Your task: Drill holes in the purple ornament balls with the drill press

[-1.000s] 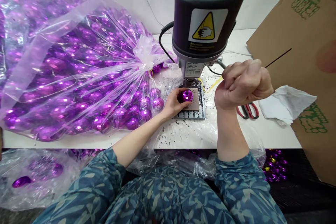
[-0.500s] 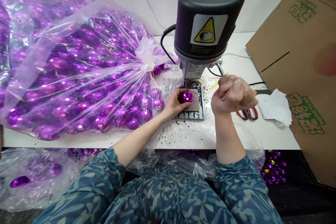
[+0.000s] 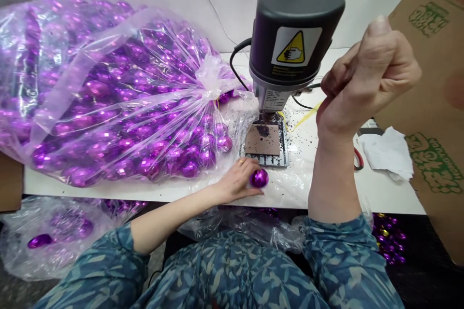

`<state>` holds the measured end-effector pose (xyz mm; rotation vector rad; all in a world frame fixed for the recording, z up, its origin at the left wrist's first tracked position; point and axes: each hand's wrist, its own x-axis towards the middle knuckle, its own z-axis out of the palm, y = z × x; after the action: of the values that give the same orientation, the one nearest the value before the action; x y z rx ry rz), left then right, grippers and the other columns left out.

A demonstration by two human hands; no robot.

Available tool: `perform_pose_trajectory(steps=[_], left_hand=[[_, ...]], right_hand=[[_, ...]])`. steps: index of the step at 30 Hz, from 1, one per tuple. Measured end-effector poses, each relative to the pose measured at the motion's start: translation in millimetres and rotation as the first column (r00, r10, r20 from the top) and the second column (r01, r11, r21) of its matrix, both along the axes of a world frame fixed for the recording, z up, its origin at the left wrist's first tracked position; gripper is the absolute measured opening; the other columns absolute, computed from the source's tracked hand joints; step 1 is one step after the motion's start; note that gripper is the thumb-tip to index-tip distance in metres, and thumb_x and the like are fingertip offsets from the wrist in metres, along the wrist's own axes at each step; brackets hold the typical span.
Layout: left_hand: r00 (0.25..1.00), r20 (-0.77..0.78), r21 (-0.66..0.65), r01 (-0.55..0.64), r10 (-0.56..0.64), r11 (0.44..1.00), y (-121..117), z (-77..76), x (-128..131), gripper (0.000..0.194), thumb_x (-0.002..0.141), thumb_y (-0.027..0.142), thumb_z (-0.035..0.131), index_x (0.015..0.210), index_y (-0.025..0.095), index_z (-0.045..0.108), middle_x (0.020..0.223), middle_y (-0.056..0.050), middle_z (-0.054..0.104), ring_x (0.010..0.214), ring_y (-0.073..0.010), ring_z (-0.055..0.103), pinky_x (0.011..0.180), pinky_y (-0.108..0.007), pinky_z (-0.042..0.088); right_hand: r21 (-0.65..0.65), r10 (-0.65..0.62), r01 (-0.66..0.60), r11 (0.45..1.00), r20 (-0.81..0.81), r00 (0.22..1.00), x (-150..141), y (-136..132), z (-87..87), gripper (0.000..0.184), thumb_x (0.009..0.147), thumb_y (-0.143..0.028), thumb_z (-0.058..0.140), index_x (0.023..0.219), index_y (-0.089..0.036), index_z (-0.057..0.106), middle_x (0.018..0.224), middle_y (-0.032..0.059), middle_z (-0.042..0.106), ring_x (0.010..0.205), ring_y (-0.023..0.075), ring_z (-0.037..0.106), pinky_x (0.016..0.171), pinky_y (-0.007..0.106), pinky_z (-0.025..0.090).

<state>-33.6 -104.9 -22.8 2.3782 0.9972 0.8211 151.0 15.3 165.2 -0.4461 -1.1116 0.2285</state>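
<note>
My left hand (image 3: 239,181) is closed on a shiny purple faceted ball (image 3: 259,178), gripping it between thumb and fingers just in front of the drill press base (image 3: 284,159). On that base lies a brown board (image 3: 263,140), with a small hole and dark shavings on it. Above it stands the black motor head of the drill press (image 3: 297,14), bearing a yellow warning sticker. My right hand (image 3: 366,77) is raised to the right of the head, curled in a fist around the end of the press lever (image 3: 313,86); the grip itself is hidden by my fingers.
A big clear bag (image 3: 119,91) of purple balls fills the left of the white table (image 3: 145,194). To the right are red-handled scissors (image 3: 358,159), a white cloth (image 3: 387,152) and a large cardboard box (image 3: 435,111). Another plastic bag (image 3: 54,246) lies below the table at left.
My left hand has drawn the ball off the brown board toward me, uncovering the board. My right hand has swung up and to the right with the lever.
</note>
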Motion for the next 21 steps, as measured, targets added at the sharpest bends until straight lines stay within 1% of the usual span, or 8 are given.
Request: perform_pose_trajectory(steps=[3,6,10,12,14,17,19,21], left_hand=[[0.999,-0.019,0.065,-0.029,0.03,0.997,14,10.9,-14,0.037,0.101,0.045,0.07,0.127,0.023,0.057,0.126,-0.013,0.072,0.119,-0.0308,0.073,0.099,-0.051,0.064],[0.938,-0.228,0.085,-0.25,0.263,0.964,57,30.0,-25,0.024,0.11,0.022,0.046,0.129,0.018,0.06,0.128,-0.016,0.072,0.121,-0.0283,0.072,0.104,-0.048,0.061],[0.575,-0.683,0.102,-0.536,0.451,0.838,107,54.3,-39,0.032,0.099,0.007,0.05,0.128,0.009,0.065,0.129,-0.026,0.069,0.126,-0.0384,0.067,0.097,-0.048,0.059],[0.483,-0.761,0.094,-0.578,0.433,0.81,118,61.5,-45,0.032,0.095,0.007,0.057,0.124,0.01,0.068,0.127,-0.026,0.068,0.127,-0.0402,0.066,0.098,-0.047,0.058],[0.51,-0.766,0.049,-0.561,0.392,0.826,122,65.9,-50,0.031,0.091,0.01,0.064,0.121,0.013,0.071,0.125,-0.023,0.068,0.123,-0.0399,0.067,0.1,-0.047,0.056],[0.7,-0.589,-0.023,-0.514,0.404,0.857,116,69.3,-53,0.034,0.09,0.018,0.071,0.124,0.018,0.072,0.124,-0.018,0.065,0.111,-0.0351,0.071,0.099,-0.046,0.057],[0.854,-0.291,-0.107,-0.476,0.431,0.873,108,69.9,-52,0.039,0.092,0.025,0.071,0.131,0.021,0.069,0.124,-0.014,0.064,0.103,-0.0285,0.072,0.096,-0.043,0.058],[0.904,0.082,-0.293,-0.38,0.419,0.877,99,68.9,-47,0.042,0.096,0.032,0.069,0.137,0.023,0.065,0.122,-0.011,0.065,0.095,-0.022,0.072,0.09,-0.039,0.06]], right_hand=[[-0.002,0.008,-0.009,1.0,-0.033,0.999,-1,-1,-0.9,0.049,0.092,-0.039,0.062,0.057,-0.02,0.034,0.046,-0.0109,0.035,0.039,-0.0037,0.037,0.044,0.018,0.022],[-0.027,0.012,-0.014,1.0,-0.063,0.998,-2,0,0.1,0.049,0.094,-0.035,0.062,0.057,-0.021,0.034,0.045,-0.0115,0.034,0.038,-0.0036,0.036,0.044,0.019,0.022],[0.0,0.026,-0.026,1.0,-0.064,0.998,-1,2,-1.6,0.053,0.09,-0.046,0.066,0.056,-0.02,0.034,0.046,-0.0113,0.035,0.038,-0.0033,0.037,0.042,0.018,0.022],[0.013,0.036,-0.036,0.999,-0.057,0.998,-1,2,-3.2,0.055,0.089,-0.049,0.066,0.057,-0.019,0.034,0.046,-0.0111,0.036,0.038,-0.0034,0.037,0.042,0.018,0.022],[0.024,0.045,-0.043,0.999,-0.054,0.998,-1,2,-4.3,0.056,0.09,-0.049,0.066,0.057,-0.019,0.033,0.045,-0.0111,0.036,0.038,-0.0035,0.036,0.042,0.018,0.022],[0.036,0.04,-0.038,0.999,-0.056,0.998,-2,2,-4.8,0.057,0.09,-0.05,0.066,0.057,-0.019,0.032,0.045,-0.011,0.034,0.038,-0.0034,0.034,0.041,0.017,0.021],[0.041,0.014,-0.012,0.999,-0.052,0.999,-2,2,-4.9,0.057,0.091,-0.049,0.065,0.057,-0.018,0.032,0.045,-0.011,0.035,0.038,-0.0039,0.035,0.042,0.016,0.021],[0.044,-0.005,0.007,0.999,-0.041,0.999,-2,2,-5.5,0.057,0.092,-0.049,0.064,0.057,-0.018,0.032,0.046,-0.011,0.034,0.038,-0.0044,0.035,0.042,0.015,0.022]])
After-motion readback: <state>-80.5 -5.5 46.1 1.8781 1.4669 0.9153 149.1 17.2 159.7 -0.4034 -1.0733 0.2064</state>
